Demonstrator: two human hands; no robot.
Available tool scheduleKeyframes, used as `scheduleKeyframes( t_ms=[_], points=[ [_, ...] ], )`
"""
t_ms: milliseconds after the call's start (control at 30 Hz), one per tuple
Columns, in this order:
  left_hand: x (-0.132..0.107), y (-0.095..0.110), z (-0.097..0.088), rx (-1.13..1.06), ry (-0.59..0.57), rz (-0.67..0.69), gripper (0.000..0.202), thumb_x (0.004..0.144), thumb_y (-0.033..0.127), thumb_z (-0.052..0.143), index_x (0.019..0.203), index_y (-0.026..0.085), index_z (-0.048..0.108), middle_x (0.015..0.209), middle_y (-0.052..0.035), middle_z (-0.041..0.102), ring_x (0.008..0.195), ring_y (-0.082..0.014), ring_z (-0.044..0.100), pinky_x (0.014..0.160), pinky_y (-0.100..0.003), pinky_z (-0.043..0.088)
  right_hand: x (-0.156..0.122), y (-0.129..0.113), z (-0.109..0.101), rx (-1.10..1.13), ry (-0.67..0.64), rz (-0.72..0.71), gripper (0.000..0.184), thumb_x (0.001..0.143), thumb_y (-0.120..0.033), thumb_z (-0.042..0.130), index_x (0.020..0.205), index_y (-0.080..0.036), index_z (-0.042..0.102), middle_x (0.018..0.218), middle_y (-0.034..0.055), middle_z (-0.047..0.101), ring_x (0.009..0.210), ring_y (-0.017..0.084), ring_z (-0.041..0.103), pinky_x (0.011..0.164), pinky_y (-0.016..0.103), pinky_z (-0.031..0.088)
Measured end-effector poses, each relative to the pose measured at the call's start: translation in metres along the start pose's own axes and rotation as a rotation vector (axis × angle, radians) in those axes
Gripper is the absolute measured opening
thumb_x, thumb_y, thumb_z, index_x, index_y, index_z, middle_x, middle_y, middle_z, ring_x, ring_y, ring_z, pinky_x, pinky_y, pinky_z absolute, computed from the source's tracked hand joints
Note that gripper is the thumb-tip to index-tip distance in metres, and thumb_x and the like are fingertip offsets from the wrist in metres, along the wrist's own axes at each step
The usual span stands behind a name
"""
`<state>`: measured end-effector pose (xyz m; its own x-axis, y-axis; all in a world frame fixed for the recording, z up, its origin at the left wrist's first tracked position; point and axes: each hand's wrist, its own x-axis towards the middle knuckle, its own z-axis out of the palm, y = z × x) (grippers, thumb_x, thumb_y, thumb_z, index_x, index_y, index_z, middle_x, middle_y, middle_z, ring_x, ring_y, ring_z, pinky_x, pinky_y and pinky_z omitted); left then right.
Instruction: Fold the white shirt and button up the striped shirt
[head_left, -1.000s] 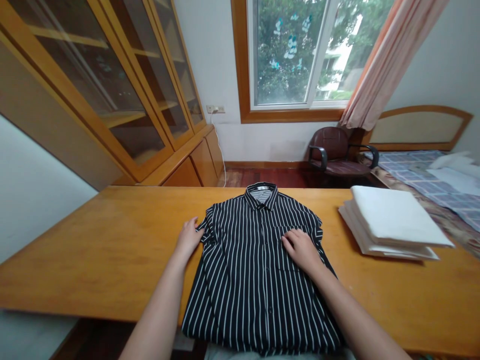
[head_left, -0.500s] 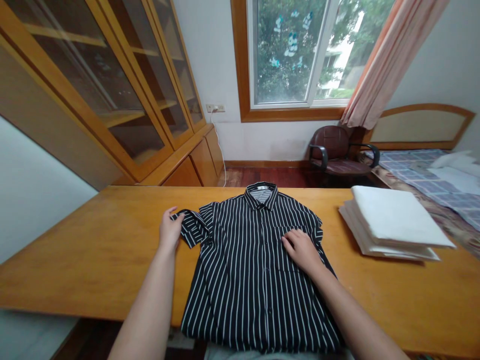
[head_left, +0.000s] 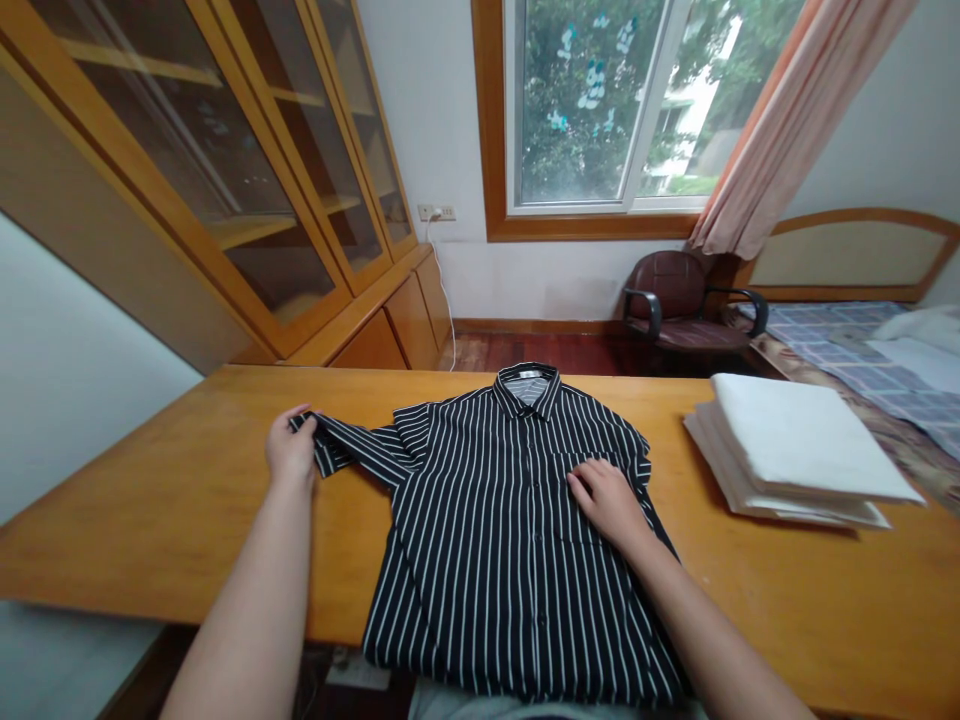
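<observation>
A black shirt with thin white stripes (head_left: 495,530) lies face up on the wooden table (head_left: 172,500), collar toward the window and hem hanging over the near edge. My left hand (head_left: 291,450) is closed on the cuff of the shirt's left sleeve (head_left: 352,448), which is stretched out sideways over the table. My right hand (head_left: 609,500) lies flat with fingers spread on the shirt's chest, near the pocket. The shirt's right sleeve stays folded in beside my right hand.
A stack of folded white cloths (head_left: 795,450) sits on the table at the right. Beyond the table stand a dark armchair (head_left: 679,305), a bed (head_left: 877,340), a window with a pink curtain, and a glass-fronted wooden cabinet (head_left: 225,190) on the left.
My left hand took hold of the left sleeve and pulled it out to the left, unfolding it. My right hand stayed pressed on the shirt.
</observation>
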<state>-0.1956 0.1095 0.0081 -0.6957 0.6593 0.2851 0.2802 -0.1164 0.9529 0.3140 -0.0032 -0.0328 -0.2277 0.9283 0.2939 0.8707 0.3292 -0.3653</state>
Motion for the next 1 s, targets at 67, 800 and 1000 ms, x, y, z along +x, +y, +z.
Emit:
scheduleKeyframes(
  t_ms=[67, 800, 1000],
  points=[
    [-0.005, 0.003, 0.002, -0.109, 0.019, -0.028, 0.025, 0.068, 0.015, 0.06, 0.093, 0.017, 0.06, 0.086, -0.0019, 0.066, 0.083, -0.015, 0.063, 0.084, -0.031, 0.053, 0.0, 0.0, 0.0, 0.006, -0.001, 0.003, 0.023, 0.099, -0.029, 0.047, 0.086, -0.021, 0.063, 0.086, 0.0045, 0.066, 0.084, 0.021, 0.057, 0.079, 0.033, 0.04],
    [-0.09, 0.079, 0.043, 0.243, 0.072, 0.691, 0.021, 0.08, 0.011, 0.045, 0.084, 0.018, 0.065, 0.095, -0.0072, 0.063, 0.103, -0.0229, 0.058, 0.102, -0.041, 0.043, 0.001, -0.002, -0.001, -0.009, 0.0, 0.009, 0.022, 0.099, -0.029, 0.047, 0.084, -0.021, 0.062, 0.084, 0.0042, 0.065, 0.085, 0.021, 0.057, 0.079, 0.033, 0.04],
    [-0.155, 0.053, 0.105, 0.612, -0.724, 0.699, 0.037, 0.095, 0.027, 0.039, 0.122, 0.022, 0.065, 0.137, -0.0066, 0.058, 0.134, -0.0241, 0.046, 0.118, -0.045, 0.031, 0.001, -0.005, -0.003, 0.016, -0.012, 0.029, 0.023, 0.099, -0.03, 0.046, 0.084, -0.022, 0.062, 0.085, 0.0049, 0.066, 0.086, 0.022, 0.058, 0.081, 0.034, 0.042]
  ],
)
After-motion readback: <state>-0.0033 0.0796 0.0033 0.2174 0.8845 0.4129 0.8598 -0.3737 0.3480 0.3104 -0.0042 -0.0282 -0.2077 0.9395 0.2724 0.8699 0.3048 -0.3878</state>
